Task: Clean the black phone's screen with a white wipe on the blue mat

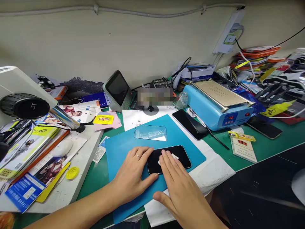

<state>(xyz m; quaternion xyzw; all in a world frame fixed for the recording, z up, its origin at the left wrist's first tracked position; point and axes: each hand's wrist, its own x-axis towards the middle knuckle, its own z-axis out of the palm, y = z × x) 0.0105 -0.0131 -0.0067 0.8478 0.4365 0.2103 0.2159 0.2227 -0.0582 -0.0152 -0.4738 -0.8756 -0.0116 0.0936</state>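
A black phone (pixel 177 154) lies screen-up on a blue work mat (pixel 124 143). My left hand (pixel 132 173) rests flat on the mat, fingers spread against the phone's left end, a ring on one finger. My right hand (pixel 181 187) lies over the phone with fingers extended, pressing a small white wipe (pixel 175 156) onto the screen. A clear glass screen protector (pixel 150 132) sits on the mat just beyond the phone.
A blue heating plate machine (pixel 218 103) stands at right, with a second black phone (pixel 190 124) beside it and another (pixel 262 127) further right. A small screen device (pixel 118 90) stands behind. Packaging and leaflets (pixel 30 149) pile up at left, plus a yellow cap (pixel 72 172).
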